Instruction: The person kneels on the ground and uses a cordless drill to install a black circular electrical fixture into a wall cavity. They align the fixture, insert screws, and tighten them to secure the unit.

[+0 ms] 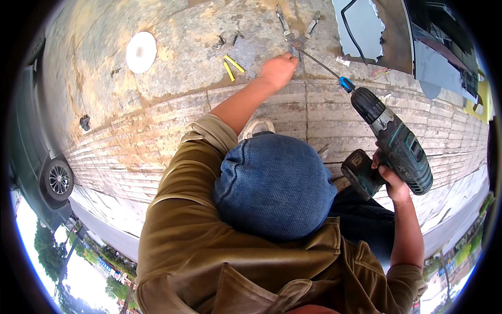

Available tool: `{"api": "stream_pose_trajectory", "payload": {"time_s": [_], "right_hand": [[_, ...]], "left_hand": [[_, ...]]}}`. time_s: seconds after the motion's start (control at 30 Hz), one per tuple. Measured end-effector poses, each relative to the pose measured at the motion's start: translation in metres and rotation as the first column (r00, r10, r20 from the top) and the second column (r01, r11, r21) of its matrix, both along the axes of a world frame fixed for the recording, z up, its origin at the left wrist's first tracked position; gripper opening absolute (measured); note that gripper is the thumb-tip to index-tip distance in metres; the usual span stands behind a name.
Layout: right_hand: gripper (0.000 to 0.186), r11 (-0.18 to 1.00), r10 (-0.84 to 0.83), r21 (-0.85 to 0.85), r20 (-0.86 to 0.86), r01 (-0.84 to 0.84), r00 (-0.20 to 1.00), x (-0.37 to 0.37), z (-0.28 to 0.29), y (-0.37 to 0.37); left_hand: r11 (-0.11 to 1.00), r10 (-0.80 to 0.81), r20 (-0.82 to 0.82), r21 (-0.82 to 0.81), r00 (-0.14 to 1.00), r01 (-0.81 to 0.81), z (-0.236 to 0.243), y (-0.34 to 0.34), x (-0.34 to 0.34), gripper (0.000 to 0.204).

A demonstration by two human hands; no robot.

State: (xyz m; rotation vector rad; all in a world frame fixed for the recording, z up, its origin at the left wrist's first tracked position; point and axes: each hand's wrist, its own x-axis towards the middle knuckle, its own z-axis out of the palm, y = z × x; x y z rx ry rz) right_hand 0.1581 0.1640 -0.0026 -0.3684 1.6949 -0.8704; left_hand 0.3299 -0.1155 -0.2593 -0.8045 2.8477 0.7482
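Note:
My right hand [393, 180] is wrapped round the grip of a dark green and black cordless drill [400, 144]. From its chuck runs a blue collar [346, 83] and a long thin metal shaft [321, 64], slanting up and left over the pavement. My left hand [280, 70] is stretched forward low over the ground, its fingers closed close to the shaft's far end. What those fingers hold is too small to make out. Just beyond them lie a pair of pliers [284, 23] and a second hand tool [312, 25].
Left of my left hand lie two yellow sticks [234, 67] and small dark metal pieces [225, 41]. A white round disc [141, 52] is farther left. Torn sheet material [361, 31] with a black cable stands at the far right. A parked car [44, 172] is at the left edge.

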Motion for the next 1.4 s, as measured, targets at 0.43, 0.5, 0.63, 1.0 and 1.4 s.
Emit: {"api": "stream_pose_trajectory", "payload": {"time_s": [0.43,0.5,0.63,1.0,1.4], "right_hand": [[0.054,0.999,-0.033,-0.016,0.049,0.034,0.998,-0.002,-0.01,0.0],[0.054,0.999,-0.04,-0.015,0.057,0.041,0.998,-0.001,-0.009,-0.001],[0.053,1.0,-0.023,-0.016,0.068,0.025,0.997,0.003,-0.008,-0.007],[0.05,0.999,0.039,0.033,0.085,-0.041,0.996,-0.001,-0.01,-0.005],[0.041,0.996,0.085,-0.019,0.002,-0.085,0.996,0.002,-0.015,-0.005]], "left_hand": [[0.941,0.281,-0.131,0.233,0.951,-0.246,0.005,-0.016,0.034,0.017],[0.973,0.199,-0.133,0.146,0.971,-0.179,0.015,-0.009,0.021,0.018],[0.995,0.083,-0.03,-0.052,0.996,-0.085,0.01,-0.007,0.01,0.018],[-0.17,0.813,0.205,0.979,0.545,-0.115,0.064,-0.034,0.038,0.015],[-0.442,0.862,0.317,0.852,0.395,0.281,0.11,-0.006,0.034,0.008]]}}
